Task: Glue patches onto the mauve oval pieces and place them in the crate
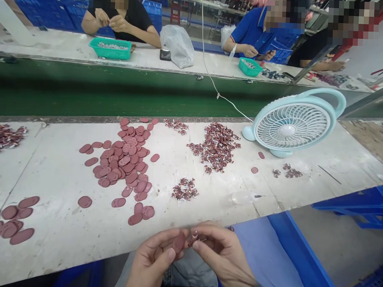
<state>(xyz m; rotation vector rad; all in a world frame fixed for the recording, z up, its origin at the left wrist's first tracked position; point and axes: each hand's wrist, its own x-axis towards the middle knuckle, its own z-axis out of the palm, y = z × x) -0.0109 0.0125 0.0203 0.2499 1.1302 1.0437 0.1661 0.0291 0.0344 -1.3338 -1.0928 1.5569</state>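
My left hand pinches a reddish-brown oval disc between thumb and fingers, just below the table's near edge. My right hand holds a small red-and-white clip piece right against the disc. On the white table above my hands lies a large heap of the same oval discs. A big pile of the small clip pieces sits to its right, with a smaller cluster nearer me.
More discs lie at the left edge. A pale blue desk fan stands at right, its white cable running back. A green conveyor belt separates me from three seated people with green trays. Blue crates stand at right.
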